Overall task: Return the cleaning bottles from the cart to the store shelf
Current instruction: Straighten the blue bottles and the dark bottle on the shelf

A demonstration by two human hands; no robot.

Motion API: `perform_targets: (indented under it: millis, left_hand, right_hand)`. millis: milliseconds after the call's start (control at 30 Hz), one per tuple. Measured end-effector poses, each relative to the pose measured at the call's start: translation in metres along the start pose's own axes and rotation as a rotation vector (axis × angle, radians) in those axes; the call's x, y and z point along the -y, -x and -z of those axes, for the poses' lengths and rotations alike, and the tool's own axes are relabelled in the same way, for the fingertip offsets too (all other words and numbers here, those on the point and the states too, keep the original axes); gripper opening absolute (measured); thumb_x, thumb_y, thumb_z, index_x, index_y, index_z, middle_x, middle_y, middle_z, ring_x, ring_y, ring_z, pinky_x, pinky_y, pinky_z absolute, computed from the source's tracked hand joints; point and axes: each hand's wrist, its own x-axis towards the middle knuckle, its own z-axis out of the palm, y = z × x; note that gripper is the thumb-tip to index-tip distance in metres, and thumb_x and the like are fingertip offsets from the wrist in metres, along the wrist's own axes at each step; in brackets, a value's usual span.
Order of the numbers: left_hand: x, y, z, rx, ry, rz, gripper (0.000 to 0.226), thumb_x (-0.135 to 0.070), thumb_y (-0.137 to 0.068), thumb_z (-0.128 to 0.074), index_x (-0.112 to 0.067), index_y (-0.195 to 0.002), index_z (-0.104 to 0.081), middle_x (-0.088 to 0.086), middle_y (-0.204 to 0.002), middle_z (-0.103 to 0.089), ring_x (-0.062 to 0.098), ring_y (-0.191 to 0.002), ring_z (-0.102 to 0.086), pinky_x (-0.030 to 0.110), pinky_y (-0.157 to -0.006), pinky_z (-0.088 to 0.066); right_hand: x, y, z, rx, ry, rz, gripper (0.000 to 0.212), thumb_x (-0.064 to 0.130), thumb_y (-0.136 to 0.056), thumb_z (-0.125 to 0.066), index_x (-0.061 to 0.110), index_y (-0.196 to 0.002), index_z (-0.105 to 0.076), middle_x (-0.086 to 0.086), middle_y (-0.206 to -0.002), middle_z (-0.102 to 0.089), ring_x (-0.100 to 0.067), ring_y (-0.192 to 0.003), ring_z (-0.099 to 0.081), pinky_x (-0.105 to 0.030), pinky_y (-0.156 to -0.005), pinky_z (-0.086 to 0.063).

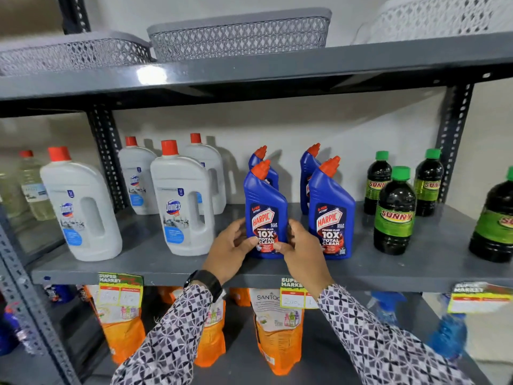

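Head view: grey metal store shelf (155, 263), mid frame.
Bottle: blue plastic Harpic bottle w/ red angled cap (265, 209) stood upright at frame centre, near shelf front edge.
L hand (229, 250): fingers wrapped on bottle's lower left side.
R hand (301, 252): fingers gripped its lower right.
Neighbour: second blue Harpic bottle (331, 212) just right, apart.

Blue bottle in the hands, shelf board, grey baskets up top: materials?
Blue bottle: opaque glossy plastic by its moulded shape and sheen; printed label.
Shelf board: likely grey painted metal, given the perforated steel posts.
Grey baskets: probably matte plastic, moulded lattice walls.
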Motion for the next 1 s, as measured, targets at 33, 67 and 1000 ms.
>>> perform_targets:
  millis: [33, 67, 1000]
  left_hand:
    - [0.0, 0.0, 0.0, -0.001, -0.001, 0.0, 0.046, -0.013, -0.096, -0.067, -0.025, -0.136, -0.05, -0.022, -0.113, -0.066, -0.022, -0.098, -0.063, 0.005, -0.082, -0.053]
    - [0.0, 0.0, 0.0, -0.002, -0.004, -0.002, 0.046, -0.013, -0.096, -0.067, -0.024, -0.137, -0.05, -0.024, -0.112, -0.065, -0.024, -0.096, -0.063, 0.006, -0.084, -0.054]
    - [-0.13, -0.008, -0.25, 0.154, 0.059, 0.058, 0.055, -0.033, -0.105, -0.043, -0.017, -0.157, -0.033, 0.006, -0.155, -0.05, 0.026, -0.146, -0.046, 0.039, -0.124, -0.032]
  right_hand:
    - [0.001, 0.0, 0.0, -0.003, -0.002, -0.001, 0.051, 0.015, -0.093, -0.075, 0.02, -0.139, -0.054, -0.001, -0.125, -0.074, -0.014, -0.114, -0.073, -0.039, -0.096, -0.063]
    - [0.001, 0.0, 0.0, -0.005, -0.002, -0.003, 0.05, 0.016, -0.093, -0.075, 0.02, -0.138, -0.054, 0.0, -0.125, -0.075, -0.014, -0.113, -0.073, -0.041, -0.096, -0.063]
    - [-0.097, -0.003, 0.225, -0.035, -0.016, -0.131, 0.076, 0.002, -0.078, -0.087, 0.015, -0.143, -0.05, 0.014, -0.111, -0.07, -0.004, -0.101, -0.068, -0.036, -0.104, -0.054]
